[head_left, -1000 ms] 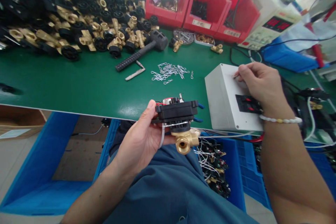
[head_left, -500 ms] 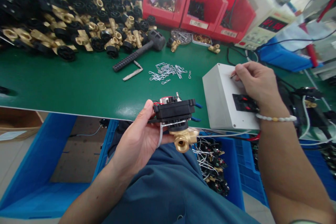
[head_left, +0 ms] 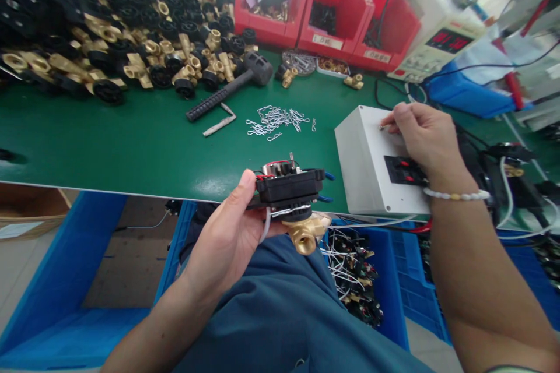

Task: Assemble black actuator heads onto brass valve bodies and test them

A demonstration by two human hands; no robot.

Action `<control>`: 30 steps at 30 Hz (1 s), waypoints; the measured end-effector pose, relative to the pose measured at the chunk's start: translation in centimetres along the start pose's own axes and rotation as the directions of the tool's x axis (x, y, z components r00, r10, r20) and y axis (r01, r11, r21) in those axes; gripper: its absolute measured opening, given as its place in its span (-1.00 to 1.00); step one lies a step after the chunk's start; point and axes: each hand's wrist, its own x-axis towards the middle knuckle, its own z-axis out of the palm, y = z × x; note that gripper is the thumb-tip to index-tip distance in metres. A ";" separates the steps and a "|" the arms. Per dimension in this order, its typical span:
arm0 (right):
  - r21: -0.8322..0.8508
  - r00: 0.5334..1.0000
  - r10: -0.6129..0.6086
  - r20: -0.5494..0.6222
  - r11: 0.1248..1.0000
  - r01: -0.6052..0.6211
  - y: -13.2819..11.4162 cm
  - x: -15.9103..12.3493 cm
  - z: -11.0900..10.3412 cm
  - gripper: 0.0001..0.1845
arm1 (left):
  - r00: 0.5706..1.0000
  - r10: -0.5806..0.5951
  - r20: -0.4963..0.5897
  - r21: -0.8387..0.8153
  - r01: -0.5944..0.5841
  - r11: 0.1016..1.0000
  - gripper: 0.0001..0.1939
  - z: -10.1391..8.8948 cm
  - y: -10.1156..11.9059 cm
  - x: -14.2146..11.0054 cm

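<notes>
My left hand point(head_left: 236, 215) grips a motorized brass valve point(head_left: 291, 186) just off the table's front edge. The valve has a black body with a small motor and red wires on top, a metal clip across its neck, and a brass fitting below. At the right, my right hand point(head_left: 422, 134) pinches a small metal toggle switch point(head_left: 382, 127) on the face of a grey box point(head_left: 359, 157). Below that hand is a black terminal panel point(head_left: 403, 171) with red parts. Blue-sleeved leads point(head_left: 326, 199) show behind the valve, beside the box.
Metal clips point(head_left: 277, 119) lie on the green table point(head_left: 131, 145), near a rubber mallet point(head_left: 231, 87) and a bent rod point(head_left: 221, 122). Brass valves point(head_left: 188, 64) crowd the back left. Red bins point(head_left: 330, 17) and a power supply point(head_left: 441, 41) stand behind. A blue crate point(head_left: 389, 280) holds wired units below.
The valve has tilted slightly in my left hand, showing more of its top. My right hand stays at the switch. The whole view has shifted a little.
</notes>
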 end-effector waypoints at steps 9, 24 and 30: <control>-0.001 1.000 0.028 0.003 1.000 -0.028 -0.8 -0.2 0.2 -0.70 | 0.999 0.031 -0.016 -0.010 -0.032 0.999 -0.56 -0.1 -0.4 0.0; -0.033 0.999 0.053 -0.005 0.998 -0.053 -1.1 -0.3 0.0 -0.73 | 1.000 0.006 0.027 -0.050 -0.005 0.999 -0.54 0.0 -0.4 -0.1; -0.028 0.997 0.078 0.006 0.997 -0.077 -1.7 -0.4 0.2 -0.78 | 0.999 -0.022 0.036 -0.085 0.025 0.996 -0.54 0.1 -0.3 0.0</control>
